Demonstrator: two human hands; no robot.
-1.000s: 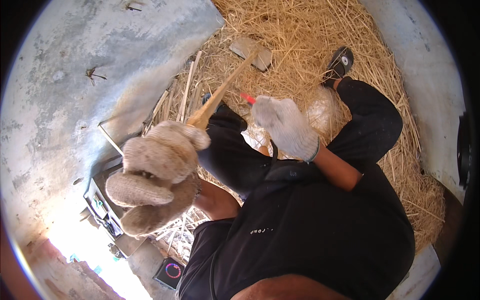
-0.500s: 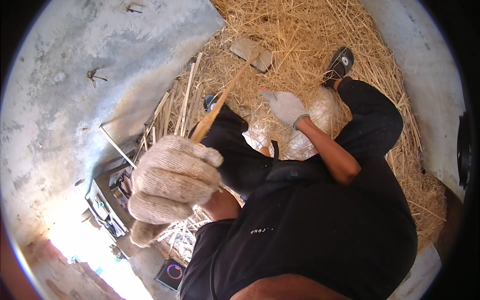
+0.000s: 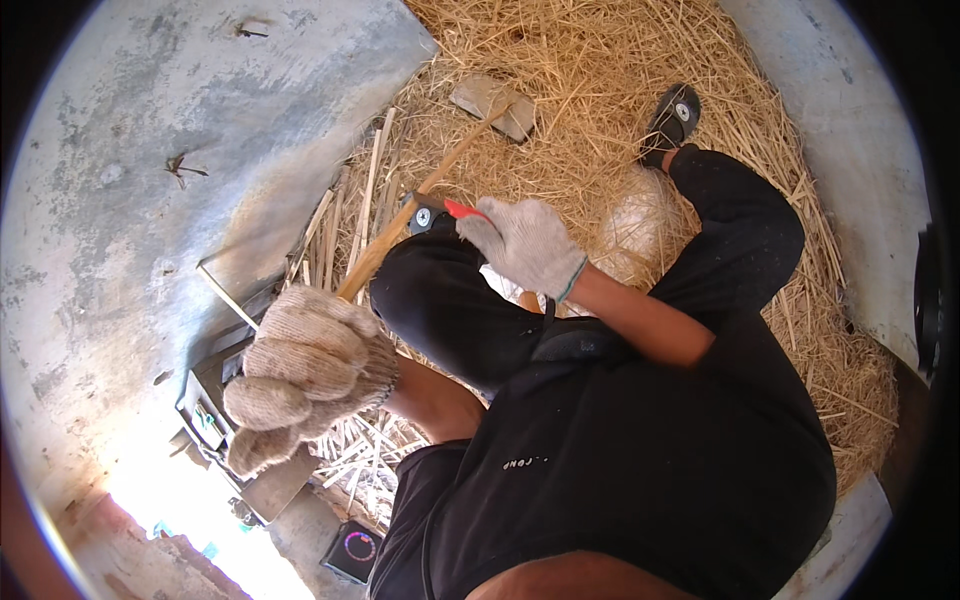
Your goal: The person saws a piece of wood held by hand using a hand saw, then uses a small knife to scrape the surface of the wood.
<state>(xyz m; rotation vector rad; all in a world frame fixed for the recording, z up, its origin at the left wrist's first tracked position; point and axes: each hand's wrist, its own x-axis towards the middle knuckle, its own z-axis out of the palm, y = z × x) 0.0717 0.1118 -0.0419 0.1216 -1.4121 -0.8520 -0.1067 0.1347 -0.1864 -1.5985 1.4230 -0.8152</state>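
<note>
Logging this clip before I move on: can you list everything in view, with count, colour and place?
Bamboo strip: one, tan, held slanting over the knee.
Red-handled tool: one, at the right glove.
Straw: heap, yellow, upper centre.
Split strips: several, pale, left of the knee.
Flat stone: one, grey, on the straw.
Sandal: one, black, upper right.
Concrete floor: grey, left.
Left hand: gloved, gripping the strip.
Right hand: gloved, on the tool.

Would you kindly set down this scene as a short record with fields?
Setting: person seated on straw beside a grey concrete floor
Left hand: gloved, gripping a long wooden stick
Right hand: gloved, holding a red-handled tool against the stick
Stick: slants up and away over the knee
Nearby: split strips, flat stone, sandal
</note>
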